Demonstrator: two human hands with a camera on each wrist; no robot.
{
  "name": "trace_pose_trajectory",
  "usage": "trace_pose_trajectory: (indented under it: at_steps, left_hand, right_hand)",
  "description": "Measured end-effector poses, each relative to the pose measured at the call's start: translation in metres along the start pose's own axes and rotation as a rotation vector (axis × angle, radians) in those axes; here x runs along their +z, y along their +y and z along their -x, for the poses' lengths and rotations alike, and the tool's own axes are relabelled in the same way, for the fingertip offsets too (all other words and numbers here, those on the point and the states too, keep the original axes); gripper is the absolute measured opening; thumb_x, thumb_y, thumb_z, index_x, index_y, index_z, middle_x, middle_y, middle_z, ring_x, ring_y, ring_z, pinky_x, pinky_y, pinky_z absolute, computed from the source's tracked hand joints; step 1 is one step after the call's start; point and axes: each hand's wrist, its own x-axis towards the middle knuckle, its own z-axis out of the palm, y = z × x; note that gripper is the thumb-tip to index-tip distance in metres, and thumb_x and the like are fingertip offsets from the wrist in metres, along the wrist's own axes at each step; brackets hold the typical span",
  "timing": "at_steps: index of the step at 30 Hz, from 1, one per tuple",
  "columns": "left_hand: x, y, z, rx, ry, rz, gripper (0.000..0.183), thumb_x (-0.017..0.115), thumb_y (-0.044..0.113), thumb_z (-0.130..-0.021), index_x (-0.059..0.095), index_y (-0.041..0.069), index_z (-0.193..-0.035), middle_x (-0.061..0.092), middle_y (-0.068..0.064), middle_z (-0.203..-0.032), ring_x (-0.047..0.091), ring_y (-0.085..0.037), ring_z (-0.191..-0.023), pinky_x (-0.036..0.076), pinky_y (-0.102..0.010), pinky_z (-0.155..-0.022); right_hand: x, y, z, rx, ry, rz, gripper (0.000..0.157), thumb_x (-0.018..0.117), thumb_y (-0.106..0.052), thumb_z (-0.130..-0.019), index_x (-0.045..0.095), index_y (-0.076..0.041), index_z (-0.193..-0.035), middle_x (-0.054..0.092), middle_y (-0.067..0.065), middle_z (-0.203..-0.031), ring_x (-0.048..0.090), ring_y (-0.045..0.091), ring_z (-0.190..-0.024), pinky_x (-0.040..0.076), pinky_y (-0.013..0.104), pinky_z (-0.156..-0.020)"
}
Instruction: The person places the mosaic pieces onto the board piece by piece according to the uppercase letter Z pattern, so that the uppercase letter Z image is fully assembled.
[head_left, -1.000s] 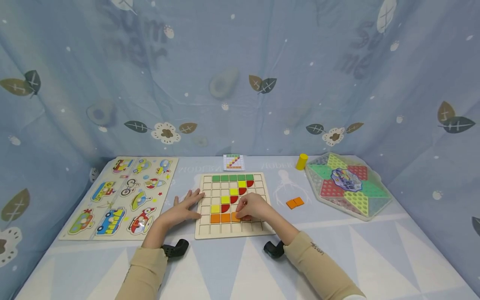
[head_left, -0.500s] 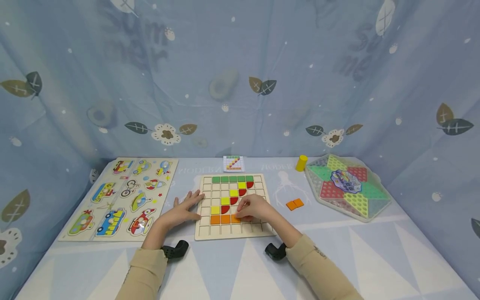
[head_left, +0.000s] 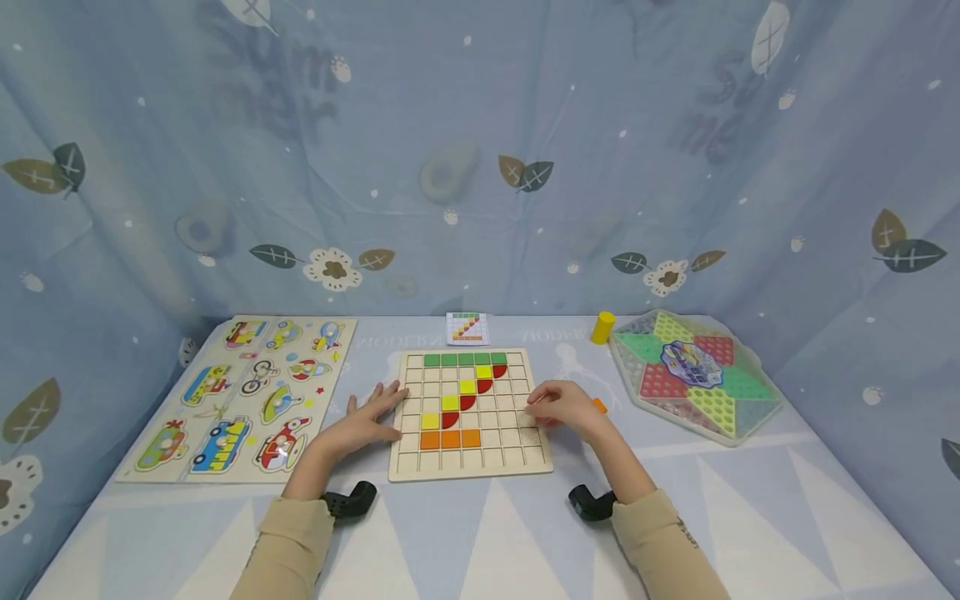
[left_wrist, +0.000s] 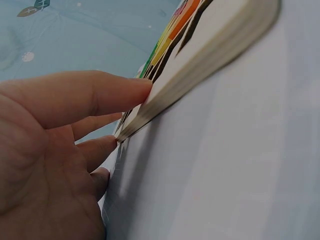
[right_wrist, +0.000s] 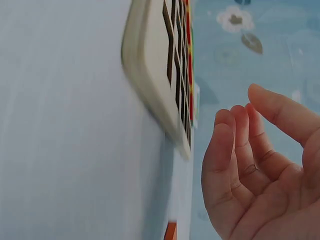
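A wooden grid board [head_left: 513, 458] lies flat on the table. It bears a green row [head_left: 465, 359], a diagonal of yellow squares [head_left: 450, 402] with red quarter-round tiles [head_left: 467, 402], and three orange squares [head_left: 450, 439]. My left hand [head_left: 362, 427] touches the board's left edge with extended fingers; in the left wrist view its fingertips meet the rim [left_wrist: 200, 65]. Over the board's right edge is my right hand [head_left: 567, 407]. Its fingers are loosely bent with nothing between them, as the right wrist view confirms. Behind that hand, loose orange tiles [head_left: 599, 406] are mostly hidden.
A patterned card [head_left: 467, 328] is behind the board. A vehicle puzzle board [head_left: 247, 392] occupies the left side. On the right are a yellow cylinder [head_left: 602, 327] and a hexagonal star-patterned game board [head_left: 697, 371]. A blue printed curtain [head_left: 465, 233] surrounds the table.
My right hand has let go of the third orange square, which lies in the row, and moved right toward the loose tiles. The left hand stays put.
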Motion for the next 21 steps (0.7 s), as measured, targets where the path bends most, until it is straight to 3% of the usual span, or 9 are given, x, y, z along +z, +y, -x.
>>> trace_pose_trajectory:
  at_steps: [7,12,15,21]
  left_hand:
    - [0.000,-0.002,0.001,0.010,0.000,0.012,0.076,0.063,0.011,-0.078,0.029,0.004,-0.145,0.009,-0.016,-0.154,-0.008,-0.035,-0.140,-0.023,-0.055,-0.102]
    - [-0.001,-0.001,0.001,0.009,0.000,0.010,0.075,0.063,0.011,-0.078,0.029,0.004,-0.145,0.009,-0.016,-0.154,-0.008,-0.035,-0.140,-0.023,-0.055,-0.103]
    - [-0.001,-0.001,0.002,0.011,-0.001,0.011,0.075,0.063,0.011,-0.078,0.029,0.004,-0.144,0.010,-0.016,-0.154,-0.008,-0.035,-0.140,-0.023,-0.055,-0.102]
    - [-0.001,0.000,0.001,0.009,-0.002,0.004,0.075,0.063,0.011,-0.078,0.029,0.004,-0.145,0.009,-0.016,-0.154,-0.008,-0.035,-0.140,-0.023,-0.054,-0.102]
  right_hand:
    - [-0.039,0.013,0.003,0.043,0.075,-0.030,0.020,0.067,-0.011,-0.083,0.060,0.002,-0.097,0.061,0.003,-0.076,0.060,0.016,-0.069,0.052,0.030,-0.066]
    - [-0.057,0.022,0.004,0.053,0.077,-0.005,0.024,0.064,-0.009,-0.085,0.058,0.006,-0.103,0.065,0.004,-0.082,0.062,0.015,-0.073,0.053,0.031,-0.069]
    - [-0.062,0.026,0.005,0.064,0.065,0.038,0.026,0.065,-0.005,-0.083,0.059,0.007,-0.105,0.065,0.005,-0.087,0.060,0.013,-0.074,0.052,0.029,-0.067]
    - [-0.063,0.034,0.003,0.091,0.069,0.226,0.028,0.070,0.002,-0.075,0.067,0.000,-0.103,0.061,0.010,-0.093,0.052,0.017,-0.077,0.047,0.027,-0.065]
